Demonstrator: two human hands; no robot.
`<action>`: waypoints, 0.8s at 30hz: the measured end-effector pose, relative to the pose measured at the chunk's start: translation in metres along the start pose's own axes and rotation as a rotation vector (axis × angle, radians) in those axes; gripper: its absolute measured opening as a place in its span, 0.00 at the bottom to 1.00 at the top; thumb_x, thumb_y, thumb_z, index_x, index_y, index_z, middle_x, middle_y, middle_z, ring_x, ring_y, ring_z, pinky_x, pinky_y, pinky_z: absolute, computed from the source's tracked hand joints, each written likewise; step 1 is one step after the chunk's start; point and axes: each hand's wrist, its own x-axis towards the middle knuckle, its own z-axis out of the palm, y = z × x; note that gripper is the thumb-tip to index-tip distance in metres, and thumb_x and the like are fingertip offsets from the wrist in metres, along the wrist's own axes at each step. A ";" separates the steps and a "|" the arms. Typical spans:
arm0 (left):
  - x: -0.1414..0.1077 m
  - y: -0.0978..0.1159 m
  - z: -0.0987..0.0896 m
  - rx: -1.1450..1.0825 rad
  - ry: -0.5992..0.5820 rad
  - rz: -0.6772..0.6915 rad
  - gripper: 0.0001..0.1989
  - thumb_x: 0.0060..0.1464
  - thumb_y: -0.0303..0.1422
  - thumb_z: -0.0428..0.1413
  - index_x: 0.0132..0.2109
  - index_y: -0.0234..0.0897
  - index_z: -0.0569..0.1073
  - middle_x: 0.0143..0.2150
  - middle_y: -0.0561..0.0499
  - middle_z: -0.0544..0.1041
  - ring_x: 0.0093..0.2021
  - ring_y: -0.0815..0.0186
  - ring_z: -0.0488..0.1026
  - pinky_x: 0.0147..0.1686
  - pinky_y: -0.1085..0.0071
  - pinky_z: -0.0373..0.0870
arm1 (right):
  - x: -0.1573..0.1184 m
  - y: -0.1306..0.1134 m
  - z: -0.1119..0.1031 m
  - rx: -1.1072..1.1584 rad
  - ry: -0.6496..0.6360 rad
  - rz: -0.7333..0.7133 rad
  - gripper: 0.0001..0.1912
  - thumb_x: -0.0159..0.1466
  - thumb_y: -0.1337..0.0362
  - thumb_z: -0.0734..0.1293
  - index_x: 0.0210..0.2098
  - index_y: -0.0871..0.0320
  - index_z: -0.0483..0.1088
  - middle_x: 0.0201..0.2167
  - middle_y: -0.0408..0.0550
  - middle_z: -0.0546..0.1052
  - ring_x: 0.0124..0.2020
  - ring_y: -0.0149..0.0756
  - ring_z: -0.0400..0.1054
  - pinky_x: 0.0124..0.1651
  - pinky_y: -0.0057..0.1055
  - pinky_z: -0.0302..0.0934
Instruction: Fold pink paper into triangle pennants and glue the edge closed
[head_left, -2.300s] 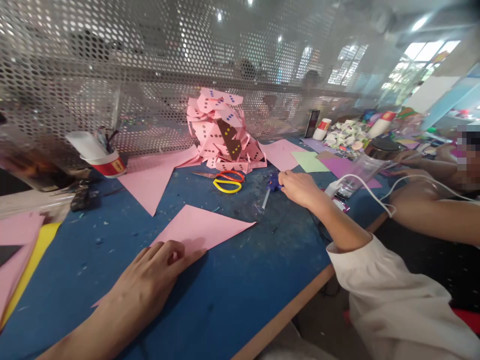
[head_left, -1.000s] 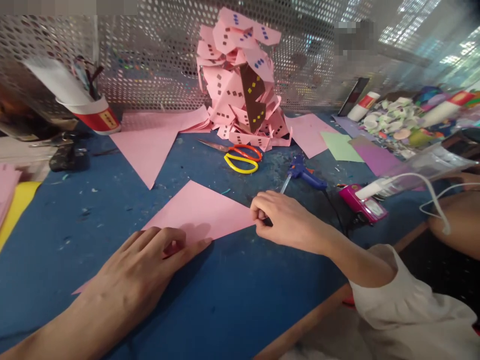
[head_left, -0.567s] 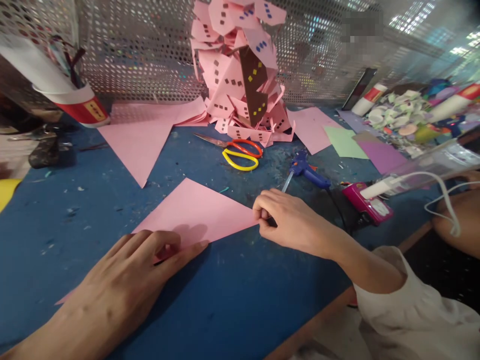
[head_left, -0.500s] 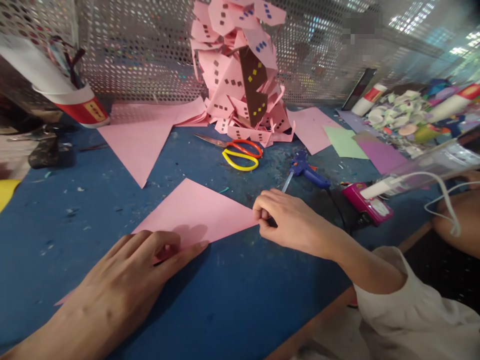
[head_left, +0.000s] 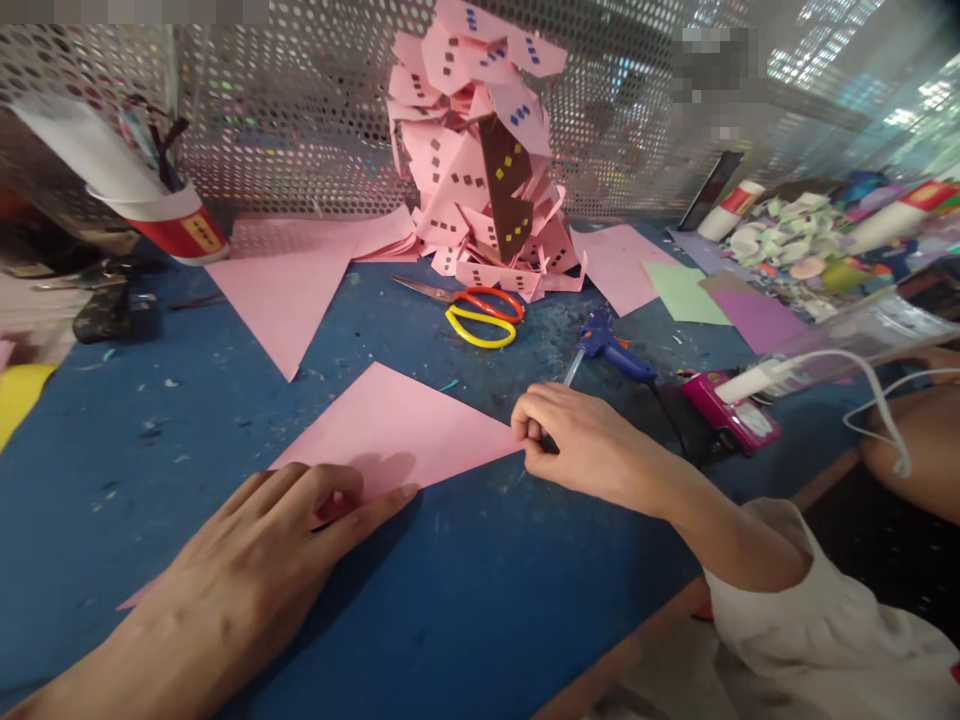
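A pink sheet of paper [head_left: 397, 425], folded into a triangle-like shape, lies on the blue tabletop with its long edge towards me. My left hand [head_left: 262, 560] presses on its left part, fingers curled on the paper and thumb stretched along the near edge. The sheet's far left tip shows past that hand. At the right corner, my right hand [head_left: 570, 435] pinches the paper between thumb and fingers. Just beyond the right hand lies a blue hot glue gun [head_left: 611, 345]. Scissors [head_left: 480, 315] with one red and one yellow handle rest behind the sheet.
Behind stands a pink paper model [head_left: 465, 160] with dark squares, against a perforated metal panel [head_left: 285, 120]. Pink sheets [head_left: 289, 290] lie at left, near a red-and-white cup [head_left: 176, 225]. On the right are a magenta device [head_left: 735, 410], green paper [head_left: 686, 292] and paper scraps [head_left: 787, 230].
The view has shifted slightly, moving background things a little down. Both hands keep the same hold, with the right hand a touch further right and the paper essentially unchanged.
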 end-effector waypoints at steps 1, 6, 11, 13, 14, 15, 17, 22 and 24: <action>0.000 0.000 0.000 0.001 0.000 0.000 0.29 0.66 0.22 0.43 0.65 0.56 0.71 0.42 0.50 0.75 0.38 0.62 0.72 0.39 0.65 0.70 | 0.000 0.000 -0.001 0.001 -0.001 0.000 0.10 0.59 0.76 0.63 0.34 0.54 0.63 0.35 0.41 0.71 0.38 0.33 0.65 0.41 0.30 0.54; 0.002 0.000 0.000 0.000 0.012 0.011 0.28 0.66 0.22 0.43 0.64 0.54 0.73 0.42 0.50 0.75 0.38 0.62 0.72 0.39 0.65 0.69 | -0.001 0.001 -0.002 0.007 -0.014 0.006 0.10 0.60 0.76 0.63 0.35 0.54 0.64 0.36 0.41 0.71 0.39 0.32 0.64 0.41 0.30 0.55; 0.004 0.000 -0.001 -0.022 0.012 0.006 0.28 0.66 0.22 0.44 0.64 0.54 0.72 0.42 0.50 0.76 0.38 0.63 0.73 0.39 0.66 0.70 | -0.003 0.004 -0.002 0.008 -0.016 0.008 0.10 0.61 0.76 0.62 0.37 0.54 0.64 0.37 0.41 0.70 0.38 0.31 0.64 0.41 0.30 0.54; 0.005 0.000 -0.003 -0.022 0.008 0.002 0.28 0.66 0.23 0.44 0.64 0.54 0.72 0.42 0.51 0.76 0.37 0.62 0.73 0.39 0.66 0.70 | -0.004 0.004 -0.003 0.011 -0.022 0.012 0.10 0.61 0.76 0.62 0.37 0.54 0.64 0.37 0.41 0.70 0.38 0.31 0.64 0.41 0.30 0.54; 0.005 0.000 -0.003 -0.017 0.005 0.002 0.28 0.66 0.23 0.44 0.64 0.55 0.72 0.42 0.51 0.76 0.37 0.62 0.73 0.39 0.66 0.71 | -0.004 0.004 -0.003 0.015 -0.026 0.013 0.10 0.61 0.76 0.62 0.37 0.54 0.63 0.37 0.41 0.70 0.38 0.31 0.64 0.41 0.30 0.54; 0.005 0.001 -0.004 -0.009 0.004 0.006 0.28 0.66 0.22 0.43 0.64 0.55 0.72 0.42 0.51 0.76 0.37 0.63 0.74 0.38 0.66 0.71 | -0.004 0.004 -0.003 0.018 -0.028 0.015 0.10 0.61 0.76 0.62 0.37 0.54 0.63 0.38 0.41 0.70 0.38 0.31 0.64 0.41 0.30 0.54; 0.006 0.002 -0.006 0.005 -0.005 0.015 0.28 0.66 0.22 0.43 0.64 0.54 0.72 0.42 0.51 0.76 0.38 0.63 0.74 0.39 0.66 0.72 | -0.004 0.004 -0.004 0.024 -0.030 0.015 0.11 0.61 0.76 0.61 0.37 0.54 0.64 0.38 0.41 0.70 0.37 0.31 0.64 0.40 0.30 0.54; 0.009 0.002 -0.006 -0.006 0.038 0.027 0.26 0.67 0.23 0.44 0.62 0.52 0.73 0.41 0.50 0.76 0.37 0.63 0.74 0.38 0.67 0.72 | -0.005 0.007 -0.003 0.026 -0.031 0.020 0.12 0.60 0.77 0.61 0.38 0.54 0.65 0.38 0.41 0.69 0.37 0.31 0.64 0.39 0.31 0.54; 0.009 0.001 -0.005 -0.006 0.054 0.028 0.25 0.67 0.23 0.44 0.62 0.52 0.74 0.41 0.50 0.76 0.36 0.63 0.73 0.37 0.67 0.71 | -0.005 0.009 -0.004 0.037 -0.035 0.018 0.13 0.60 0.78 0.61 0.38 0.54 0.66 0.37 0.41 0.70 0.36 0.30 0.65 0.39 0.30 0.55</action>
